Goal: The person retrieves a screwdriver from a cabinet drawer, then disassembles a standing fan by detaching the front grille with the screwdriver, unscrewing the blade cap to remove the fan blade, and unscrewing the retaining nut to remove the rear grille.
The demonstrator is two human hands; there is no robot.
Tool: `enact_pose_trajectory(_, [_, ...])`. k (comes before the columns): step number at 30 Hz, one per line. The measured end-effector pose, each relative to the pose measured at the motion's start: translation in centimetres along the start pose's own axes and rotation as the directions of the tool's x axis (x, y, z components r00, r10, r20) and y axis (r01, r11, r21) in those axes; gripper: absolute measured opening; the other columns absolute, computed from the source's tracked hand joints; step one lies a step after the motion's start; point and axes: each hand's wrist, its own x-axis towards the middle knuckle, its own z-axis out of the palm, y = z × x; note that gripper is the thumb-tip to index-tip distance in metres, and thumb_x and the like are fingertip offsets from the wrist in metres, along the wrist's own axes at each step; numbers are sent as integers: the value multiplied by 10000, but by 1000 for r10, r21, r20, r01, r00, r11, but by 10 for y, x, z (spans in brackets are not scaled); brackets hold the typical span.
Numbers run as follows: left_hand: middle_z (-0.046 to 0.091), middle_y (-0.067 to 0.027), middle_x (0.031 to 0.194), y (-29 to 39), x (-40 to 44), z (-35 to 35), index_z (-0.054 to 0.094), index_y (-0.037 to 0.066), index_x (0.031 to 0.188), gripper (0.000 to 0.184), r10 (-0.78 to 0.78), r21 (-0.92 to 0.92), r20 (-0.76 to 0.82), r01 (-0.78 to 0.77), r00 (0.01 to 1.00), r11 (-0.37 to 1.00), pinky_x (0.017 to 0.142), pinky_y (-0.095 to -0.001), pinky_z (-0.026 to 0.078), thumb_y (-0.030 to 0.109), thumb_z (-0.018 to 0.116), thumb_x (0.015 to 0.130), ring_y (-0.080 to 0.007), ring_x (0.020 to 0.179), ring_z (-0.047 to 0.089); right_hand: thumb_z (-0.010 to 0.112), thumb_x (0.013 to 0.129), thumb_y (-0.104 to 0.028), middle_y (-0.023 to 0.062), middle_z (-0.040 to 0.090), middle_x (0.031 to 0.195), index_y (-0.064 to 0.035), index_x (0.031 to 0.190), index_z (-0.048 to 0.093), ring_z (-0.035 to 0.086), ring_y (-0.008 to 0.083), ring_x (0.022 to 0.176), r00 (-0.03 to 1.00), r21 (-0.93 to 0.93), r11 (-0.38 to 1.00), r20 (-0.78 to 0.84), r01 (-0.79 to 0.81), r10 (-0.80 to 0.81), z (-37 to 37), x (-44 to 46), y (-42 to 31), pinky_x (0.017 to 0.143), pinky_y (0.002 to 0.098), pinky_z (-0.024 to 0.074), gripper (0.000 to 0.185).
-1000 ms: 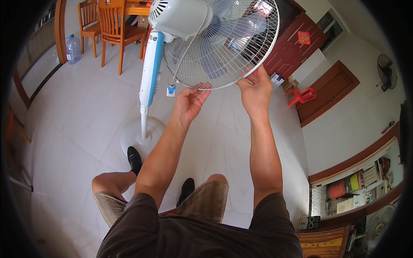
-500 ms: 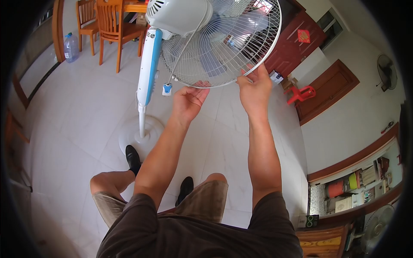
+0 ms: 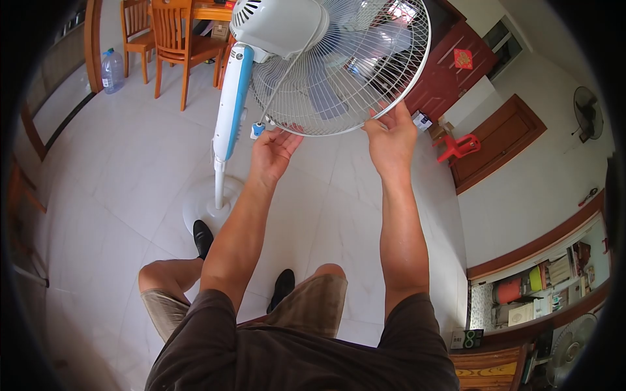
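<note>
A standing fan tilts at the top of the view, its round wire guard edged by a pale rim and blades visible through it. My right hand is closed on the lower right of the rim, thumb in front and fingers partly hidden behind the wires. Palm up, my left hand has its fingers stretched out at the lower left rim, the tips partly behind it. Just above that hand hangs a small blue-and-white knob on a cord. The motor housing and the white-and-blue column stand to the left.
The fan's round base rests on the tiled floor beside my shoe. Wooden chairs and a water bottle are at the back left. A red plastic stool stands by the brown door, and shelves lie at the lower right.
My left hand has slid left along the guard's lower rim, closer to the hanging knob. My right hand keeps its hold on the rim. The whole view has shifted slightly.
</note>
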Motion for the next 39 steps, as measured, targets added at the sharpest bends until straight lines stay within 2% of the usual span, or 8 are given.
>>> enact_pose_trajectory(7, [540, -266, 1145, 0, 11, 2, 447, -125, 1121, 324, 29, 23, -4, -29, 1000, 999, 999, -475, 444, -8, 423, 819, -401, 1098, 540, 548, 723, 77, 124, 578, 1078, -31, 1277, 455, 614, 201, 916, 1000, -36, 999, 23, 12, -11, -3, 0, 0, 733, 294, 532, 572])
enact_pose_trajectory(13, [601, -224, 1050, 0, 13, 11, 495, -99, 1071, 302, 51, 23, -95, -49, 994, 999, 924, -453, 506, -62, 396, 787, -344, 988, 610, 543, 719, 83, 123, 580, 1086, -34, 1275, 457, 615, 199, 918, 1000, -33, 999, 17, 12, -12, -3, -1, -3, 731, 291, 531, 575])
enact_pose_trajectory(19, [606, -232, 1031, 0, 20, 10, 508, -110, 1038, 301, 43, 94, -105, -33, 994, 995, 924, -419, 507, -70, 382, 767, -341, 977, 613, 545, 726, 83, 126, 579, 1093, -11, 1275, 456, 609, 204, 955, 1000, -10, 1000, 14, -3, 3, -3, -1, -5, 739, 283, 521, 564])
enact_pose_trajectory(24, [606, -239, 1033, 2, 14, 7, 510, -102, 1040, 299, 14, 66, -39, -12, 999, 998, 940, -440, 490, -31, 413, 766, -354, 992, 605, 539, 739, 87, 122, 567, 1108, 31, 1264, 464, 590, 192, 989, 1000, -8, 1000, 16, -6, 6, -2, -2, -7, 732, 262, 498, 533])
enact_pose_trajectory(28, [602, -238, 1049, 18, 9, 1, 522, -70, 1027, 275, -117, -22, 34, 118, 993, 993, 948, -475, 469, 28, 464, 777, -373, 1027, 587, 547, 718, 61, 126, 582, 1114, -31, 1311, 436, 610, 200, 930, 1000, -17, 1000, 24, 18, -17, -4, 0, 5, 745, 292, 520, 610])
enact_pose_trajectory(31, [594, -238, 1071, 19, 5, 5, 529, -47, 999, 236, -59, 14, -41, 60, 997, 998, 954, -485, 456, 52, 492, 787, -384, 1047, 574, 550, 716, 57, 129, 575, 1117, -30, 1315, 434, 605, 194, 929, 999, -7, 1000, 25, 21, -21, -3, 1, 8, 739, 290, 518, 616])
enact_pose_trajectory(34, [532, -263, 1177, 14, -1, 8, 507, -66, 1069, 304, -47, 87, 24, 45, 999, 995, 985, -498, 420, 64, 489, 794, -407, 1117, 521, 551, 715, 57, 131, 572, 1114, -35, 1313, 438, 605, 192, 929, 999, 22, 1000, 27, 19, -19, -1, 1, 7, 731, 286, 517, 616])
enact_pose_trajectory(39, [515, -270, 1203, -2, -7, 19, 456, -111, 1154, 405, -146, 5, 155, 147, 977, 989, 1011, -491, 402, 36, 484, 778, -412, 1154, 495, 548, 716, 58, 124, 573, 1106, -49, 1317, 442, 608, 187, 920, 1000, -35, 999, 9, 13, -13, -2, 1, 6, 726, 283, 521, 619])
